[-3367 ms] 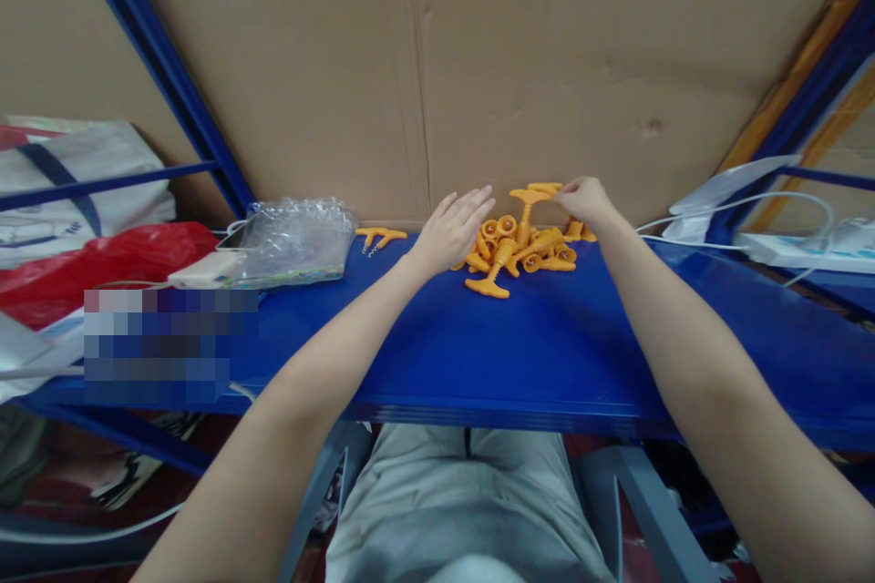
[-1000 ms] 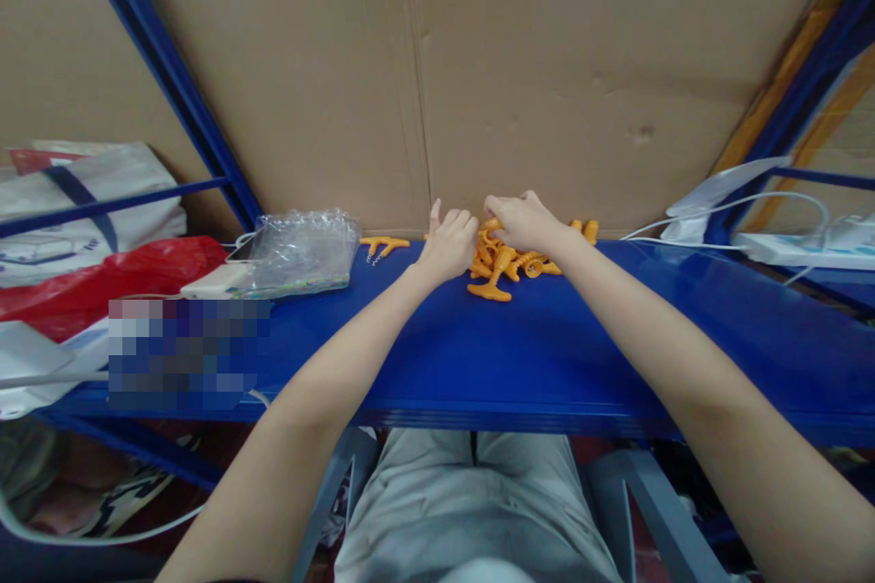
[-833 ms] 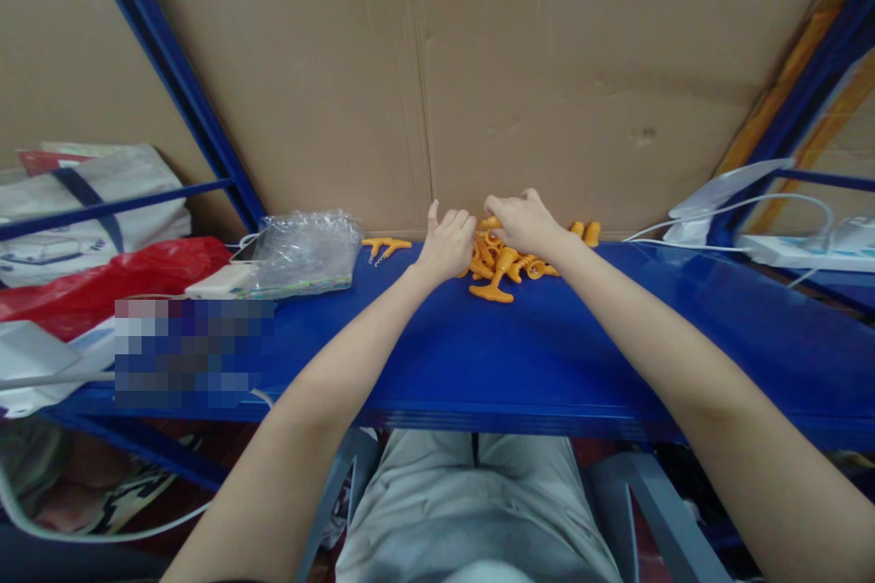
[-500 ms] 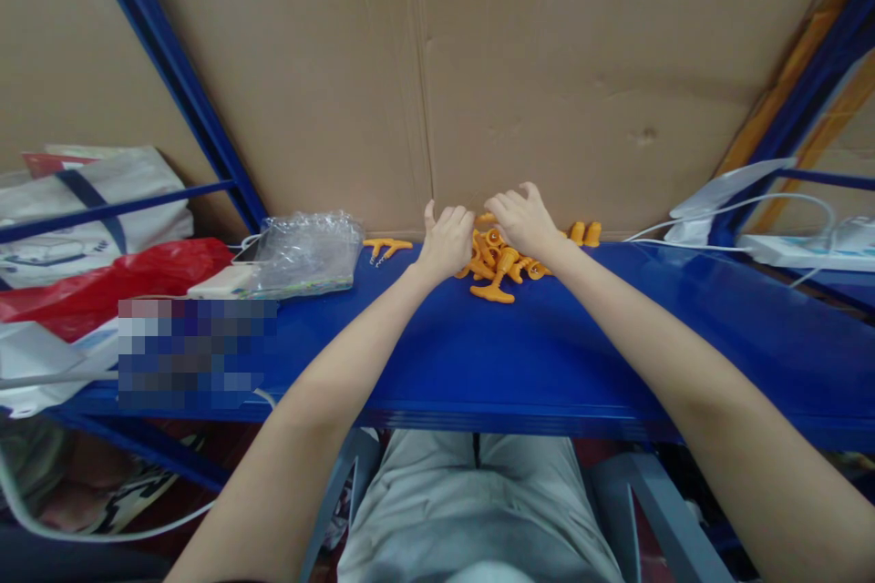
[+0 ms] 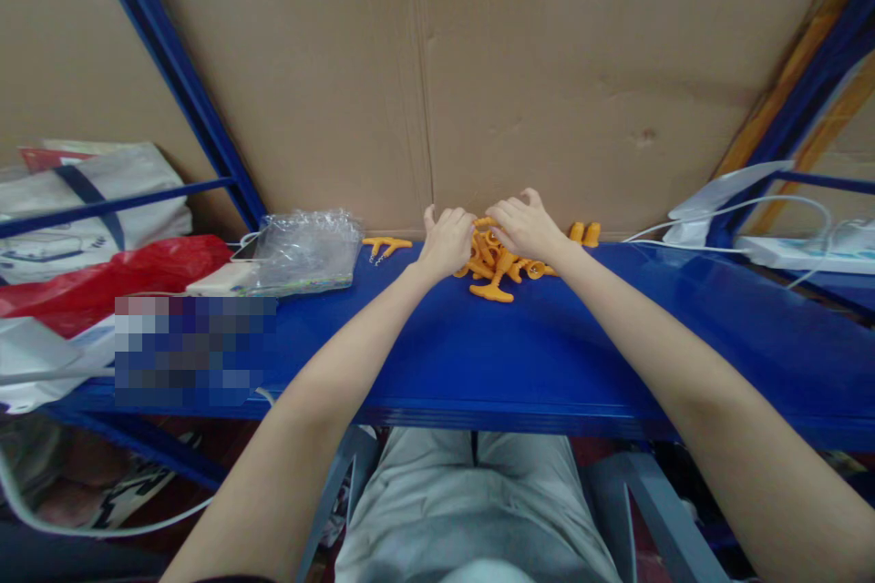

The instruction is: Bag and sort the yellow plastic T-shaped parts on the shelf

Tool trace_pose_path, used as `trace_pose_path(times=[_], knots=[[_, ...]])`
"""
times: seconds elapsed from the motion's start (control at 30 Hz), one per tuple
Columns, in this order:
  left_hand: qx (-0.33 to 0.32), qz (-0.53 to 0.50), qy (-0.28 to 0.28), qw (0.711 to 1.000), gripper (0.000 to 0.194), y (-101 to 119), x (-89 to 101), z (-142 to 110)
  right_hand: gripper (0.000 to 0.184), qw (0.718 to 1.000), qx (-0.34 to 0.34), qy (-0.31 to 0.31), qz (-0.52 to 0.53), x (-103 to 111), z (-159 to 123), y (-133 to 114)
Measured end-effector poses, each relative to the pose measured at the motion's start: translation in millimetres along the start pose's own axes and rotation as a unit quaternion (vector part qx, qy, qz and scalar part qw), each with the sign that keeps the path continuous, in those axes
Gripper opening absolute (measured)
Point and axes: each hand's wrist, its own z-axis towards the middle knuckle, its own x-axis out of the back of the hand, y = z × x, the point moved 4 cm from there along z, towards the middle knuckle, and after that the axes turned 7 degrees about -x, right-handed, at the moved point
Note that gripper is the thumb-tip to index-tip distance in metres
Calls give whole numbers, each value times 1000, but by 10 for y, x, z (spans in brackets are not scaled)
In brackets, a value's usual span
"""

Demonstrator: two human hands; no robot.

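Note:
A heap of small orange plastic T-shaped parts [image 5: 502,266] lies at the back of a blue shelf board [image 5: 478,355], against a cardboard wall. My left hand [image 5: 447,240] is curled at the left side of the heap, fingers closed on something I cannot make out. My right hand [image 5: 524,224] rests on top of the heap with its fingers bent and pinched on an orange part, fingertips meeting those of the left hand. One orange part with a metal screw [image 5: 385,245] lies apart to the left, and two orange caps [image 5: 583,232] sit to the right.
A stack of clear plastic bags [image 5: 304,248] lies left of the heap, beside a white flat box [image 5: 217,279]. Red [image 5: 102,278] and white bags are at far left. A white power strip with cables [image 5: 786,248] is at right. Blue rack posts [image 5: 170,73] frame the cardboard wall.
Both hands came together over the heap; the right hand moved left from the heap's right side. Over the last second they only shifted slightly, fingertips meeting.

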Motion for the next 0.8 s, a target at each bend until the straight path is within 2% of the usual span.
trace_pose_path(times=[0.3,0.53,0.67,0.8], knots=[[9,3,-30,999,35,-6,1,-11,28,999,18,45,-13,-122,-3,61],[14,-11,-32,999,35,-23,-43,15,29,998,6,57,-33,-131,16,67],[-6,-18,-16,1000,33,-27,-58,11,30,999,-7,47,-17,-133,19,87],[-41,5,11,999,33,18,-28,-11,31,1000,-23,7,-1,-144,14,86]])
